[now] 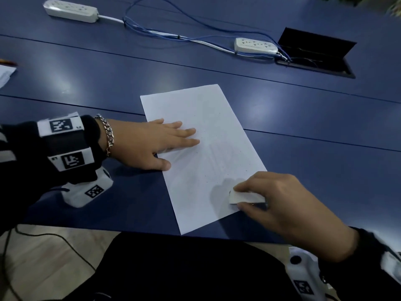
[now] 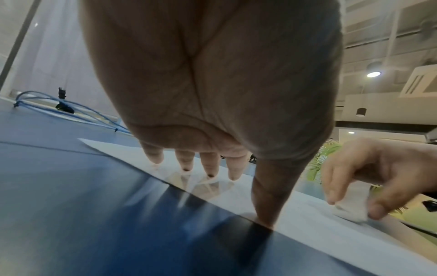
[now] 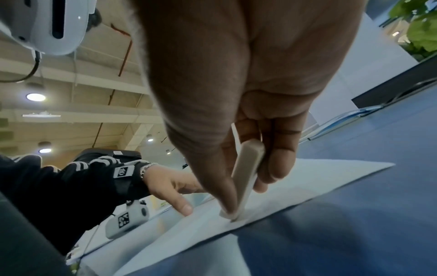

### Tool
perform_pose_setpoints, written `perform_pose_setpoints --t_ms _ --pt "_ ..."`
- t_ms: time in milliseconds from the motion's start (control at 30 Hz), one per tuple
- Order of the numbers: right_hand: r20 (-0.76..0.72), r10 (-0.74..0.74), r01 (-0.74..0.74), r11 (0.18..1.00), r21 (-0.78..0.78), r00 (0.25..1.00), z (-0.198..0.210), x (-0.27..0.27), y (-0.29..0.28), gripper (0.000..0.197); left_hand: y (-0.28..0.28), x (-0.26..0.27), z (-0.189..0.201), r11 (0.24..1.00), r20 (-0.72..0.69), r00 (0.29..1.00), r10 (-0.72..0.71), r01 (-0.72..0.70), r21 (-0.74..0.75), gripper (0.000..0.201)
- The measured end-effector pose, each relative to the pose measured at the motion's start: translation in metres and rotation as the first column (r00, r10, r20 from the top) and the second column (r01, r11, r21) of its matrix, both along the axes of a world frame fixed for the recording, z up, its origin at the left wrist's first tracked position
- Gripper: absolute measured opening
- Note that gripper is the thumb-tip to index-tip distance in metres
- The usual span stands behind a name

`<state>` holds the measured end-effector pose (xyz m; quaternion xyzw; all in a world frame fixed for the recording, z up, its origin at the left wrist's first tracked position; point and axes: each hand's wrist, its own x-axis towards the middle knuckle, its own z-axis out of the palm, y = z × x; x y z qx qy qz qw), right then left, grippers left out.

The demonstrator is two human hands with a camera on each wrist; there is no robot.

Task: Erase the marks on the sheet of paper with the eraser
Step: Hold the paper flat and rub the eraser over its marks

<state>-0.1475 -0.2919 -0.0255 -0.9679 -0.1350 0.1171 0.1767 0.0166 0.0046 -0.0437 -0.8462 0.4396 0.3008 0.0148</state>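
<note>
Your eraser stands on edge on the sheet of paper, near its right edge, pinched between the thumb and fingers of your right hand. Your left hand lies flat, fingers straight, pressing the sheet's left side onto the blue counter.

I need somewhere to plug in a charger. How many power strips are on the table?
2. One power strip lies at the far left of the blue table; the other lies far right, beside the open cable hatch. More may sit out of view.
</note>
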Motion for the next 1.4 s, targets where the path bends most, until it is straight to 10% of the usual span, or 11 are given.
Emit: perform_pose_setpoints --t_ms 333,967,1400 --pt "0.085 -0.072 0.083 0.987 -0.134 0.994 0.009 0.062 -0.023 0.025 -0.013 -0.025 0.017 0.998 0.254 0.967 0.017 -0.033 0.060 0.090" --pt "-0.119 0.335 -0.345 0.936 -0.071 0.935 0.003 0.047 0.032 0.022 -0.069 0.007 -0.008 0.986 0.047 0.999 0.020 -0.028 0.166 0.137" --pt "-0.035 0.245 -0.247 0.966 -0.078 0.969 0.012 0.061 0.024 0.027 -0.073 0.005 0.000 0.978 0.039 0.999 0.028 -0.036 0.203 0.143"
